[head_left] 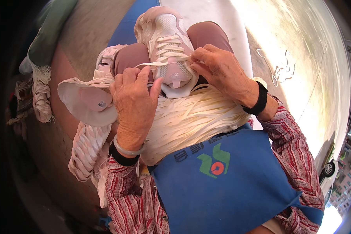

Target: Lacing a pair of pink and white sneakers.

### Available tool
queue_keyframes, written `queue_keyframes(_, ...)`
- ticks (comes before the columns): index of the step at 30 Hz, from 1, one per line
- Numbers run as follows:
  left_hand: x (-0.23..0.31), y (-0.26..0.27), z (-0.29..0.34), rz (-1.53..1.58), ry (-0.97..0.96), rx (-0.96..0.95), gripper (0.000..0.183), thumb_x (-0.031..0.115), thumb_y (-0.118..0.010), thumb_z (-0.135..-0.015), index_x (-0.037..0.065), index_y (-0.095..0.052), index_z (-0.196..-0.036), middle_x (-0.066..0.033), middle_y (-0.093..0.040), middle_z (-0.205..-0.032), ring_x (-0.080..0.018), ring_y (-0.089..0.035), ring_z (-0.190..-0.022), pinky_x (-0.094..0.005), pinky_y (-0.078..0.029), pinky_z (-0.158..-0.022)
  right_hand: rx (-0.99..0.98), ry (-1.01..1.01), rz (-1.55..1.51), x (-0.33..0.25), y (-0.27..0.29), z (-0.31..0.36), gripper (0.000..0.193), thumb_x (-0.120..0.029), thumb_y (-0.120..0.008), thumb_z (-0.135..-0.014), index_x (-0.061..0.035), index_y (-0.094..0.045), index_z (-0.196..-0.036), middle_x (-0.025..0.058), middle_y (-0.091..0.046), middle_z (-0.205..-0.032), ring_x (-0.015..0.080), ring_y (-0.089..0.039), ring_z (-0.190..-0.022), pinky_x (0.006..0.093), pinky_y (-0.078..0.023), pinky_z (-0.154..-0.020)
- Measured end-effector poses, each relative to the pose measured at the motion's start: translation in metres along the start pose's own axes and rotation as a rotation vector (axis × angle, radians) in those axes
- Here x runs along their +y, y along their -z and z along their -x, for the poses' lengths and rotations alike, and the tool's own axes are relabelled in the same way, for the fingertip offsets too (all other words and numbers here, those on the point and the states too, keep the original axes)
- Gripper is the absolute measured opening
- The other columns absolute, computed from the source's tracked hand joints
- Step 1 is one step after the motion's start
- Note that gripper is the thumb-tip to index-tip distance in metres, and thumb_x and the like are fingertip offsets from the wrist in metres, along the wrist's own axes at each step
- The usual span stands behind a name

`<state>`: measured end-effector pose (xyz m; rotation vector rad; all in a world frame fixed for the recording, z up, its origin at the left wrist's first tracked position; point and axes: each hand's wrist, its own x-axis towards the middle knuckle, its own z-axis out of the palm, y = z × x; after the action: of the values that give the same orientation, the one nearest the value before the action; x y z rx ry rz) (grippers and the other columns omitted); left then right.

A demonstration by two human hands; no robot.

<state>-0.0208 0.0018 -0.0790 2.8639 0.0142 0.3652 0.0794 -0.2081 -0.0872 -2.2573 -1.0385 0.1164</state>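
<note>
A pale pink and white sneaker (164,31) rests between my knees, its tongue end toward me. Cream shoelace (170,50) crosses its front in several rows. My right hand (224,72) pinches one lace end at the shoe's right side. On the left, the other lace end runs into the curled fingers of my left hand (132,99), whose thumb stands out toward the tongue. Under both hands, a thick bundle of loose cream laces (191,117) covers my lap above a blue apron (238,187).
Beside my left knee lie more pale shoes (105,62), with a white, pink-lined shoe piece (85,101) and a braided lace bundle (87,150) nearby. A green cloth-like bundle (50,31) is at the far left. Loose white laces (283,70) lie on the floor at right.
</note>
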Motion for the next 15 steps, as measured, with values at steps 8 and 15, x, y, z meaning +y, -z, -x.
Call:
queue_keyframes(8, -0.012, -0.020, -0.001, 0.177, -0.011, 0.000, 0.027, 0.011, -0.067, -0.086, 0.002, -0.066, -0.111, -0.0127, -0.066, -0.096, -0.0318, -0.062, -0.090, -0.0425, -0.048, -0.080, 0.015, -0.035, 0.104, -0.001, -0.007, 0.004, 0.015, -0.015, -0.062, -0.090, 0.0002, -0.060, -0.090, 0.0161, -0.060, -0.084, 0.0355, -0.064, -0.072, 0.0433, -0.051, -0.063)
queue_keyframes(15, -0.005, -0.018, -0.005, 0.315, 0.023, 0.020, 0.018, 0.000, -0.059, -0.085, 0.002, -0.062, -0.103, -0.0141, -0.065, -0.087, -0.0345, -0.063, -0.082, -0.0419, -0.049, -0.073, 0.089, -0.016, 0.182, -0.014, -0.005, 0.009, 0.017, -0.012, -0.067, -0.083, 0.0005, -0.059, -0.091, 0.0134, -0.057, -0.082, 0.0318, -0.063, -0.075, 0.0409, -0.051, -0.067)
